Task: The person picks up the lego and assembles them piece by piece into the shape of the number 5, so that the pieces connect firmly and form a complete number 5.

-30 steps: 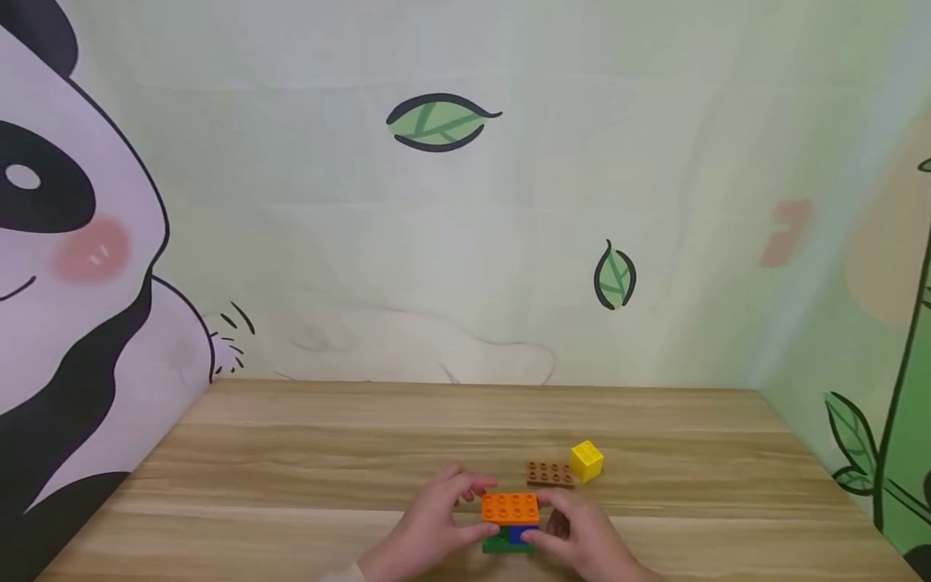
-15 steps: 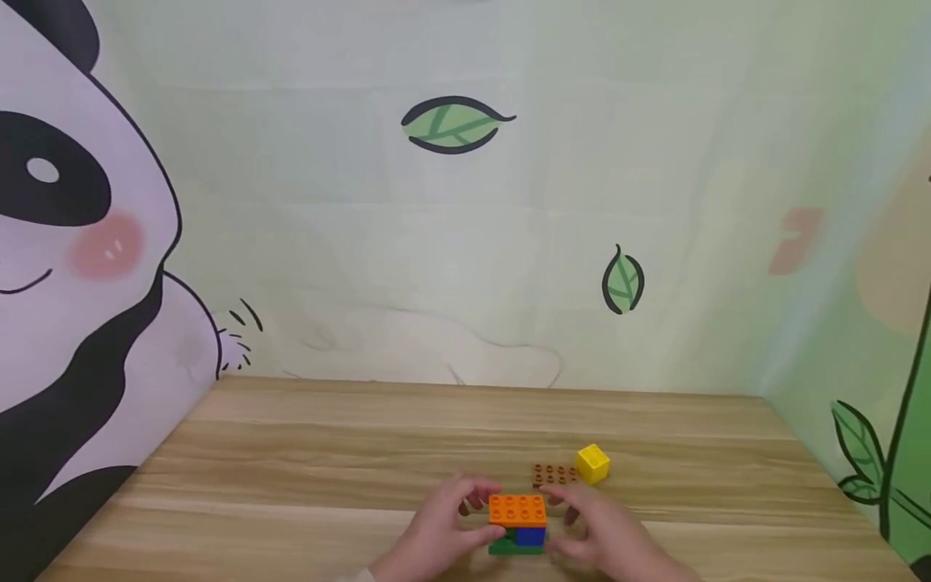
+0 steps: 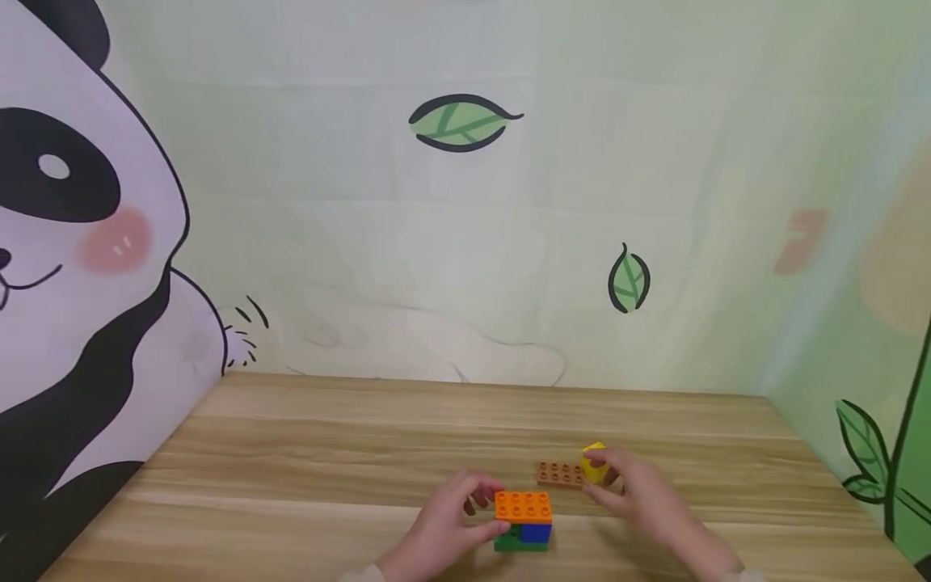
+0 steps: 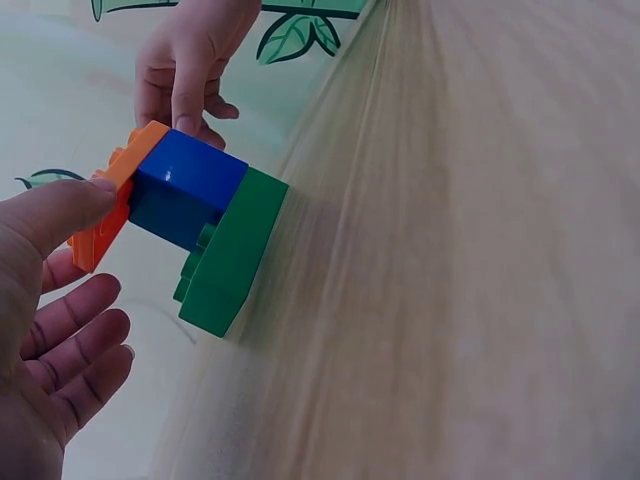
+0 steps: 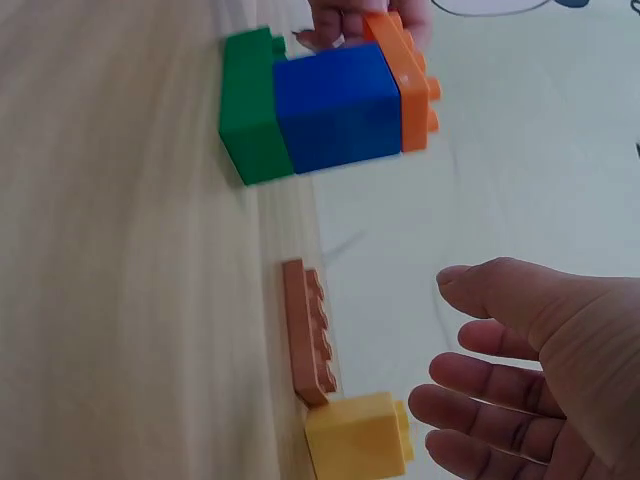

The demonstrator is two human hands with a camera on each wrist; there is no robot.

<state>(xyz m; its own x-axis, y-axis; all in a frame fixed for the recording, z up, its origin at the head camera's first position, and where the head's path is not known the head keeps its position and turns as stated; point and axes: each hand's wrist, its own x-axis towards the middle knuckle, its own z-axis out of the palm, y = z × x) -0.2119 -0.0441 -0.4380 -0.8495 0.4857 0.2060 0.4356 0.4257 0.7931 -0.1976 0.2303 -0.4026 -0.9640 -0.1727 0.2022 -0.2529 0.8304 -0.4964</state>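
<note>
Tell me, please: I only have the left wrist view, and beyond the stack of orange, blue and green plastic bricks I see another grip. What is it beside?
Observer: The head view shows that right grip at a yellow, cube-like plastic block.
Operator: Ooh, is it squeezing it?
Observer: No, the right wrist view shows it open beside the block, not curled round it.
Operator: And are there any other loose pieces I'm missing?
Observer: Yes, a flat, brown, rectangular plastic brick lies next to the yellow one, its two rows of studs facing up.
</note>
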